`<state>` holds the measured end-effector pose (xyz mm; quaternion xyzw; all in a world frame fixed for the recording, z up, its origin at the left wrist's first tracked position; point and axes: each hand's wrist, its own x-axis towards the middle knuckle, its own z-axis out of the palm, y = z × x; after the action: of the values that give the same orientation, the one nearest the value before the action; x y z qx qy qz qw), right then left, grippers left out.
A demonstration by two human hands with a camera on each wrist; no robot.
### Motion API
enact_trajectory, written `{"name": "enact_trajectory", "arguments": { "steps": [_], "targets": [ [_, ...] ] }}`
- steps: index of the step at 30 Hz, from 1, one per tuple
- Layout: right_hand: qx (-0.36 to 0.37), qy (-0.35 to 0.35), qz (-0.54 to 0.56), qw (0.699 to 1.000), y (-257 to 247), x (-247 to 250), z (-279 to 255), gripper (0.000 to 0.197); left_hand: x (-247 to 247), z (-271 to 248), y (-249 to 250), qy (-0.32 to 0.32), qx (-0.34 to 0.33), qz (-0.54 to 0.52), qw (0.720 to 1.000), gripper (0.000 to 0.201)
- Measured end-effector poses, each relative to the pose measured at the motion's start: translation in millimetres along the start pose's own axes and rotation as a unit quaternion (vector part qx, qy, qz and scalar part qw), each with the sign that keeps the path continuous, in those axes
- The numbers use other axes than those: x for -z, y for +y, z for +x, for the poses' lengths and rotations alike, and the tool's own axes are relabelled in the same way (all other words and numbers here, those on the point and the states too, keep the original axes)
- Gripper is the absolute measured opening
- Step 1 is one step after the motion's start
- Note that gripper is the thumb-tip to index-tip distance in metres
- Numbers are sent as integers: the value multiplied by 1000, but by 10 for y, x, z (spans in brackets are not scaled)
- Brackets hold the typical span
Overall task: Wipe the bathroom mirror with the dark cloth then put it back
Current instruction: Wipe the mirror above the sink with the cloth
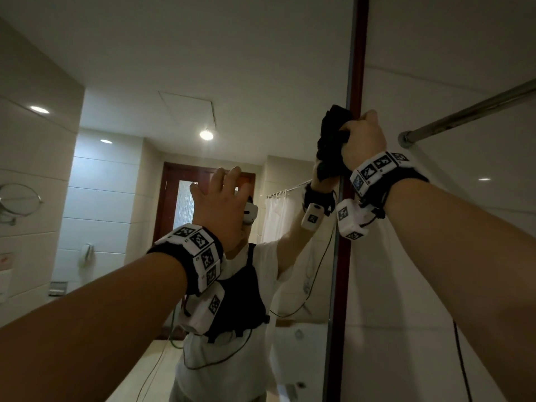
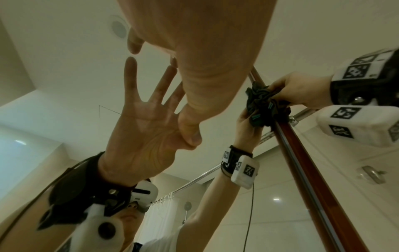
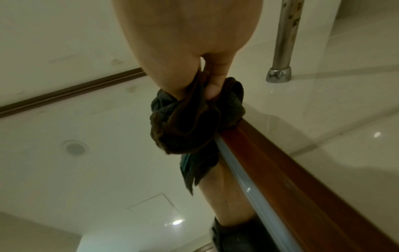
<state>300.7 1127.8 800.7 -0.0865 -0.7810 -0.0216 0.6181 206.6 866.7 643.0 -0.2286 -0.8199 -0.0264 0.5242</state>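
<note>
Bathroom, seen from my remote feed: my right hand (image 1: 362, 137) is raised high w/ fingers curled tight round the dark cloth (image 1: 332, 140), which is bunched into a wad and pressed on the mirror (image 1: 174, 68) at its right edge, right up against the reddish-brown wooden frame (image 1: 355, 82). In the right wrist view the cloth (image 3: 190, 119) bulges out below the fingers (image 3: 212, 85) and touches both glass and frame (image 3: 291, 162); a teal-striped corner shows in the reflection just under it. My left hand (image 1: 220, 198) is up too, approx. mid-mirror, palm toward the glass w/ fingers spread and straight, gripping nothing. The left wrist view has those fingertips (image 2: 134, 42) meeting their own reflection, so they're at the glass or v. close; I can't tell if the palm is flat on it. Same view catches the right hand (image 2: 302, 88) and cloth (image 2: 261, 102) off to the side by the frame. A metal rail (image 1: 470, 111) juts from the tiled wall (image 1: 464, 39) just right of the frame, near the right hand. Both wrists carry white marker blocks. Reflected: ceiling lights, a door, a shower curtain.
</note>
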Motion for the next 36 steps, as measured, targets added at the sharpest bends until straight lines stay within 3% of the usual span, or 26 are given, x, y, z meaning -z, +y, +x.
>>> {"name": "enact_trajectory", "arguments": {
  "steps": [10,14,16,20,22,30,36],
  "targets": [
    [13,-32,30,999,15,-103,-895,26,40,-111,34,5,23,4,1000,80],
    [2,-69,37,997,40,-161,-1364,22,76,-309,148,45,7,-27,999,44],
    [-8,-87,36,996,37,-184,-1603,22,48,-457,221,37,-16,-37,999,40],
    [-17,-111,32,993,46,-233,-2013,25,-77,-756,311,-46,-31,-11,998,81],
    [-18,-114,37,993,55,-267,-2220,26,-125,-885,356,-73,-35,8,997,92],
    [7,-128,44,991,165,-462,-3177,15,-256,-1083,486,-84,-31,2,996,110],
    [-20,-178,19,984,168,-463,-3530,17,-268,-1082,556,-88,-8,-16,996,103]
  ]
}}
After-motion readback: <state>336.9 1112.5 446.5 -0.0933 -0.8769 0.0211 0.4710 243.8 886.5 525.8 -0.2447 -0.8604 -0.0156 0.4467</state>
